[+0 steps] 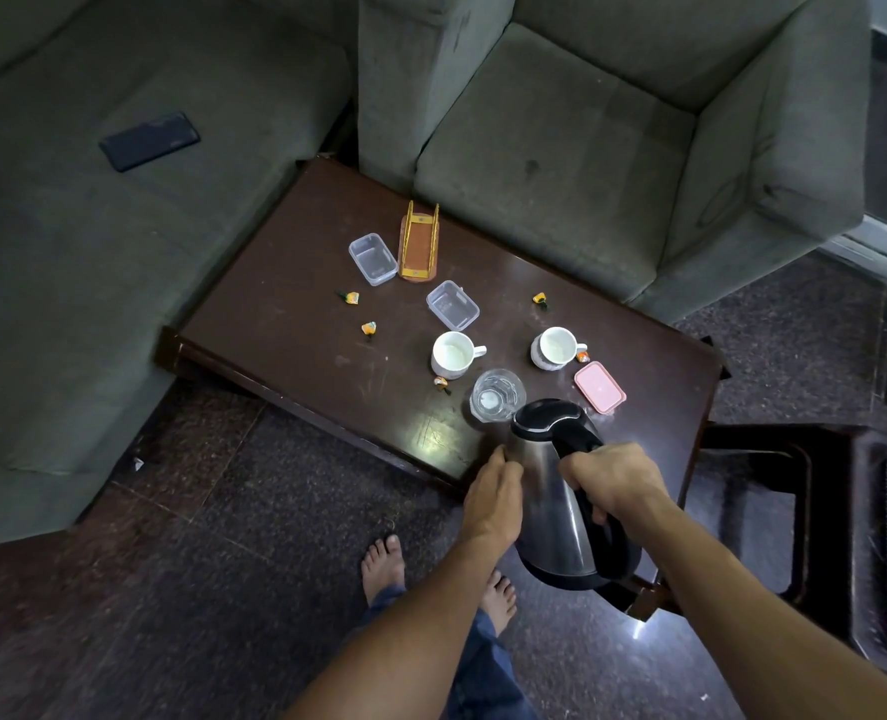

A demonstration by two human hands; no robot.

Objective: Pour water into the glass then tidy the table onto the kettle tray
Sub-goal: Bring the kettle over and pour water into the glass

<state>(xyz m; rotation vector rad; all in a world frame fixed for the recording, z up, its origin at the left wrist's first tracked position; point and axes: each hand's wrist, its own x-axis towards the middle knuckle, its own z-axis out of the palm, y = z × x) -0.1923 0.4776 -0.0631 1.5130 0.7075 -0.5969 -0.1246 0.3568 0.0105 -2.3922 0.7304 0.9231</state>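
**Kettle tipped toward the glass at the near edge of the table**

The clear faceted glass (497,396) stands upright close to the near edge of the dark wooden table (285,304); whether it holds any water cannot be told. Two white ceramic cups stand just beyond it, the left cup (452,354) and the right cup (555,347), both with pale insides that look empty. Farther in, two clear plastic boxes lie open and empty: one (372,258) beside an upturned yellow wire rack (419,242) near the far edge, the other (452,305) toward the middle. A pink rectangular lid (599,386) lies flat to the right of the glass.

The stainless-steel electric kettle (555,491) is held over the near edge, tilted, with its black lid and spout end just beside the rim of the glass. The right hand (610,483) is wrapped tight around the black plastic handle, fingers curled fully about it. The left hand (493,498) rests against the brushed metal side, fingers together and lying along the wall, steadying rather than clasping it.

Small orange wrapped sweets are scattered on the tabletop: two (350,297) (369,328) toward the left end, one (539,299) near the far edge, one (441,383) just left of the glass, one (582,357) touching the right cup. The tabletop is glossy and scratched. A dark phone (149,140) lies on the grey fabric sofa (119,252).
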